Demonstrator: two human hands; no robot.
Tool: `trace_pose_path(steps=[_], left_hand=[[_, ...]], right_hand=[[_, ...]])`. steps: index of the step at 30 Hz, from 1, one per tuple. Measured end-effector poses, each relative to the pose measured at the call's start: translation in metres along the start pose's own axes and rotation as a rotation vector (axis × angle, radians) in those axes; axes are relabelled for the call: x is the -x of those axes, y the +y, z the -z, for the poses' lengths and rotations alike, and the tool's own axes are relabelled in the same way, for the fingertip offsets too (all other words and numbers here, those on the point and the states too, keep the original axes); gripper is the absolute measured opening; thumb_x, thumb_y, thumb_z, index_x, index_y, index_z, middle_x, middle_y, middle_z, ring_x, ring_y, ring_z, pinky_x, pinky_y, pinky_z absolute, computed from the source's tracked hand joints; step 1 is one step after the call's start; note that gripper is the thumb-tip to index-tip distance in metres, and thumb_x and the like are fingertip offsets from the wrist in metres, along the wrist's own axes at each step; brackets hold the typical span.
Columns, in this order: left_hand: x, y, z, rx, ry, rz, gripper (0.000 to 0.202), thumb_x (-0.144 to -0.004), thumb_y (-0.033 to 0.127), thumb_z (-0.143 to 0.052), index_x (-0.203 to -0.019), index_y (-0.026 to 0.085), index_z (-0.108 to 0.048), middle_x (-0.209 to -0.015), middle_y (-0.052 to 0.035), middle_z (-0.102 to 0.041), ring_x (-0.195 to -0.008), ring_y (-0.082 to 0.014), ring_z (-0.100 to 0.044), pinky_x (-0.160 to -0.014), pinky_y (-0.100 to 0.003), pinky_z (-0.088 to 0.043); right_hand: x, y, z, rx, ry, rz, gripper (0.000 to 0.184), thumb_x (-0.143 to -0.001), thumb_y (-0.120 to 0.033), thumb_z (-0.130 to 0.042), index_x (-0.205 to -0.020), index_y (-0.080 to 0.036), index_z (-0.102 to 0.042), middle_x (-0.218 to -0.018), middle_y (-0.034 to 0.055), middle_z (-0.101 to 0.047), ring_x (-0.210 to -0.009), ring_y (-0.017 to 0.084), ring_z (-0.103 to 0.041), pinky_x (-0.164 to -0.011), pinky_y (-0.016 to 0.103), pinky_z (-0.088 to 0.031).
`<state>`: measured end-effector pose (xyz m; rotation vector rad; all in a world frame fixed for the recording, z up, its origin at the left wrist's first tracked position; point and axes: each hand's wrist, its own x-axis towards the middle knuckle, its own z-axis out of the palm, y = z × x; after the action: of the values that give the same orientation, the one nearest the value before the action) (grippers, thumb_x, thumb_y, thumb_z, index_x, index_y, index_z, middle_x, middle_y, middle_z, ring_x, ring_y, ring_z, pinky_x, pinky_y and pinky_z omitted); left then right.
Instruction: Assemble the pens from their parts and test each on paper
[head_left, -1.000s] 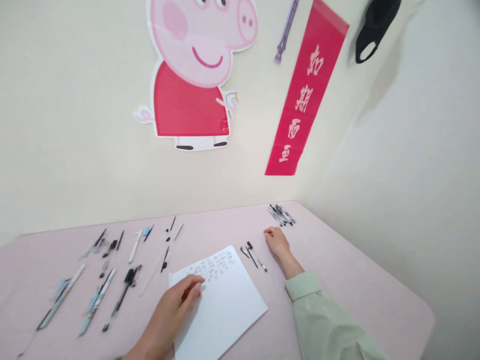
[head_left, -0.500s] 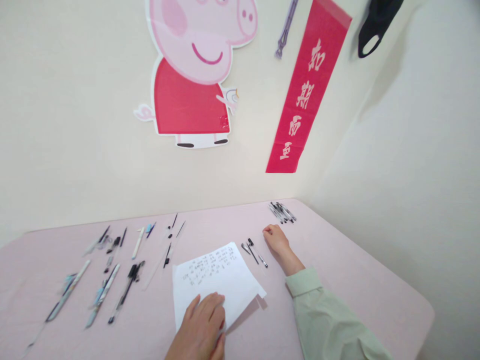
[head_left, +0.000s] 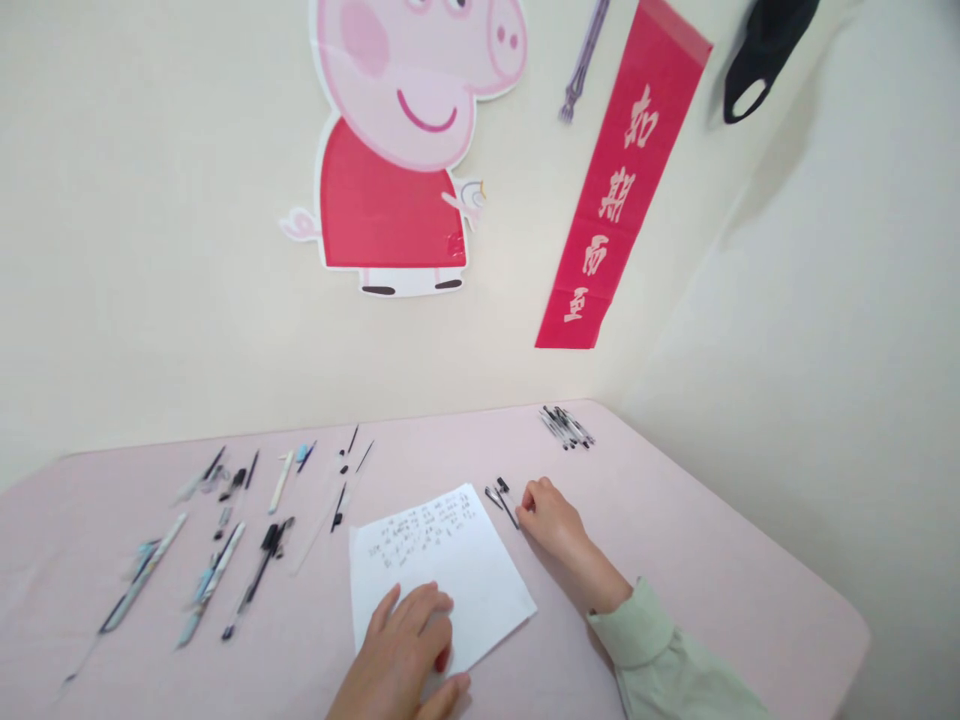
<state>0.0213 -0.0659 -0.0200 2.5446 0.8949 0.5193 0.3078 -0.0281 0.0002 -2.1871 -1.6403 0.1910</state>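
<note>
Though flat, paper (head_left: 487,585) under left hand (head_left: 405,645)

Bright, soft, even light; source cannot be told. Faint shadow on table (head_left: 720,540) beside green sleeve (head_left: 641,635); blurry shadow on wall (head_left: 855,280) right of black hanging object (head_left: 772,45). Left pens (head_left: 150,572) smeared; handwriting on paper (head_left: 484,585) fuzzy.

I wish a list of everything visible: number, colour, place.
table: 1, pink, foreground
walls: 2, pale, background
pig cutout: 1, pink and red, wall
banner: 1, red, wall
forked stick: 1, purple, wall
object: 1, black, upper right
paper: count unclear, white, centre
pen pile: several, black, clear, far right
loose pens, parts: many, mixed, left
small pieces: several, black, right of paper
sleeve: 1, green, bottom right
left hand: 1, over paper
right hand: 1, beside small pieces
</note>
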Motion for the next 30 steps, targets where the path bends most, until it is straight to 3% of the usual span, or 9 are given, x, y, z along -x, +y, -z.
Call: trace_pose_path(steps=[4, 7, 10, 12, 14, 16, 20, 24, 30], left_hand=[[-0.006, 0.001, 0.015, 0.173, 0.007, 0.021, 0.013, -0.084, 0.033, -0.057, -0.077, 0.023, -0.062, -0.104, -0.0065, -0.068, -0.106, -0.0251, -0.06, -0.102, -0.048, -0.039], [-0.013, 0.001, 0.027, 0.404, 0.102, 0.173, 0.024, -0.09, 0.038, -0.047, -0.081, 0.022, -0.063, -0.09, -0.0061, -0.068, -0.087, -0.0212, -0.062, -0.085, -0.035, -0.048], [-0.019, -0.003, 0.035, 0.685, 0.213, 0.404, 0.031, -0.088, 0.048, -0.047, -0.092, 0.021, -0.064, -0.083, -0.0037, -0.066, -0.075, -0.0194, -0.061, -0.07, -0.03, -0.049], [-0.023, -0.009, 0.037, 0.823, 0.249, 0.52, 0.039, -0.084, 0.054, -0.051, -0.094, 0.019, -0.064, -0.068, 0.0004, -0.061, -0.062, -0.0169, -0.055, -0.059, -0.027, -0.045], [-0.025, -0.013, 0.037, 0.914, 0.262, 0.581, 0.044, -0.078, 0.059, -0.056, -0.089, 0.018, -0.066, -0.055, 0.0046, -0.05, -0.051, -0.014, -0.047, -0.052, -0.025, -0.038], [-0.027, -0.014, 0.038, 0.977, 0.284, 0.611, 0.046, -0.074, 0.061, -0.059, -0.082, 0.017, -0.066, -0.051, 0.006, -0.047, -0.047, -0.0118, -0.042, -0.049, -0.024, -0.034], [-0.028, -0.009, 0.045, 1.032, 0.349, 0.669, 0.045, -0.075, 0.06, -0.059, -0.078, 0.016, -0.065, -0.049, 0.0059, -0.046, -0.045, -0.0099, -0.038, -0.048, -0.022, -0.03], [-0.028, -0.005, 0.053, 1.075, 0.381, 0.69, 0.045, -0.076, 0.06, -0.059, -0.076, 0.015, -0.065, -0.049, 0.0058, -0.044, -0.047, -0.0105, -0.037, -0.049, -0.022, -0.031], [-0.026, -0.012, 0.049, 1.134, 0.372, 0.695, 0.047, -0.078, 0.06, -0.059, -0.08, 0.014, -0.065, -0.052, 0.0046, -0.046, -0.049, -0.0105, -0.039, -0.049, -0.021, -0.033]], right_hand=[[-0.005, -0.011, 0.005, -0.108, 0.08, -0.076, 0.008, -0.078, -0.016, -0.053, -0.071, -0.019, -0.051, -0.077, 0.0003, -0.056, -0.068, 0.013, -0.051, -0.062, 0.024, -0.032], [0.01, -0.037, 0.008, -0.292, 0.079, 0.032, 0.01, -0.077, -0.015, -0.053, -0.07, -0.02, -0.05, -0.072, -0.0016, -0.054, -0.066, 0.013, -0.05, -0.061, 0.023, -0.034], [0.043, -0.076, 0.007, -0.437, -0.077, 0.278, 0.01, -0.075, -0.012, -0.057, -0.073, -0.02, -0.052, -0.074, -0.0031, -0.053, -0.064, 0.012, -0.049, -0.06, 0.022, -0.035], [0.061, -0.097, 0.003, -0.452, -0.226, 0.419, 0.01, -0.075, -0.013, -0.061, -0.078, -0.021, -0.055, -0.078, -0.0036, -0.054, -0.066, 0.011, -0.05, -0.062, 0.021, -0.036], [0.068, -0.106, 0.001, -0.457, -0.298, 0.462, 0.009, -0.078, -0.018, -0.064, -0.083, -0.023, -0.058, -0.081, -0.0033, -0.055, -0.069, 0.011, -0.051, -0.065, 0.022, -0.037], [0.06, -0.1, 0.001, -0.446, -0.231, 0.395, 0.005, -0.082, -0.019, -0.059, -0.078, -0.022, -0.056, -0.08, -0.0023, -0.056, -0.07, 0.012, -0.052, -0.066, 0.023, -0.037], [0.027, -0.057, 0.006, -0.267, 0.031, 0.092, 0.006, -0.083, -0.017, -0.052, -0.08, -0.021, -0.054, -0.082, 0.0, -0.059, -0.072, 0.014, -0.052, -0.065, 0.025, -0.034], [0.013, -0.025, 0.006, -0.046, -0.04, -0.024, 0.007, -0.08, -0.024, -0.059, -0.082, -0.021, -0.054, -0.082, 0.0013, -0.06, -0.07, 0.015, -0.053, -0.06, 0.025, -0.029], [0.007, -0.021, 0.001, 0.011, -0.091, -0.071, 0.006, -0.081, -0.018, -0.053, -0.076, -0.02, -0.056, -0.078, 0.0025, -0.063, -0.069, 0.015, -0.054, -0.058, 0.025, -0.027]])
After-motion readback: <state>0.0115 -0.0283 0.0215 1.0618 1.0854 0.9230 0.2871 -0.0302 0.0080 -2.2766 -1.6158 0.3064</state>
